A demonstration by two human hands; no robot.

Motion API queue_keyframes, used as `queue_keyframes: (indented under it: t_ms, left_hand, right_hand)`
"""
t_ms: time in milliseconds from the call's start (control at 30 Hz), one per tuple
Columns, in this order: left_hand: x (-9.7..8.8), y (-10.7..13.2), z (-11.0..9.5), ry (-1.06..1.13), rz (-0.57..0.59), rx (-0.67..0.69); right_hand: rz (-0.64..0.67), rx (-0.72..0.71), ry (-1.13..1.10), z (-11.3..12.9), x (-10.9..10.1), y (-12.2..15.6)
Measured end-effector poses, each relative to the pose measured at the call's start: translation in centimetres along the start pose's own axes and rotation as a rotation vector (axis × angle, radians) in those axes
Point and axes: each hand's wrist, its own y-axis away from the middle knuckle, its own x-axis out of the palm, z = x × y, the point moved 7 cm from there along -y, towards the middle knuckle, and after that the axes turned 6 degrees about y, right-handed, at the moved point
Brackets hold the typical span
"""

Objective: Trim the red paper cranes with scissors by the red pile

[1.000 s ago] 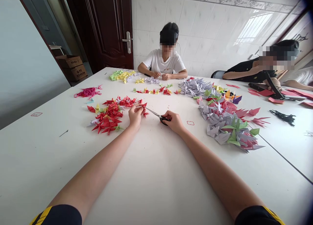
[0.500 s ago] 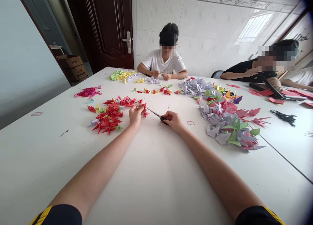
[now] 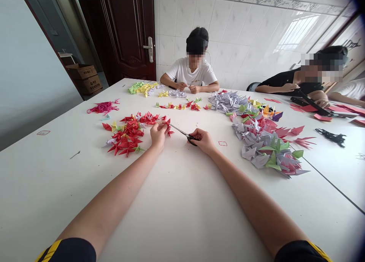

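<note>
My right hand (image 3: 203,139) is closed round the black handles of a pair of scissors (image 3: 183,134), whose blades point left toward my left hand. My left hand (image 3: 158,133) pinches a small red folded paper piece (image 3: 167,124) at the blade tips, just above the white table (image 3: 171,201). Right beside my left hand lies a heap of red folded paper pieces (image 3: 128,134).
A large heap of grey, red and green folded paper (image 3: 265,144) lies to the right. Smaller piles sit farther back: yellow-green (image 3: 141,88), pink (image 3: 102,107), grey (image 3: 226,101). One person (image 3: 191,70) sits across the table, another (image 3: 302,81) at the right with a paper cutter (image 3: 313,104).
My hands and the scissors have barely shifted. The person at the right has lowered the cutter's arm a little.
</note>
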Motion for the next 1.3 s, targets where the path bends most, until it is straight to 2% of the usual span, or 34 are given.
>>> queue_keyframes:
  t_ms: [100,233,400,1300]
  left_hand:
    - [-0.11,-0.07,0.04,-0.019,-0.009,0.010]
    - [-0.19,-0.06,0.02,-0.043,-0.018,0.013]
    - [0.05,0.20,-0.19,-0.027,-0.003,0.006]
    - [0.18,0.29,-0.29,-0.022,0.006,0.006]
  right_hand:
    - [0.007,-0.017,0.048,0.31,0.00,0.18]
    - [-0.057,-0.051,0.196,0.75,-0.50,0.29]
    - [-0.110,-0.060,0.253,0.96,-0.87,0.30]
    - [-0.113,-0.054,0.241,0.97,-0.93,0.35]
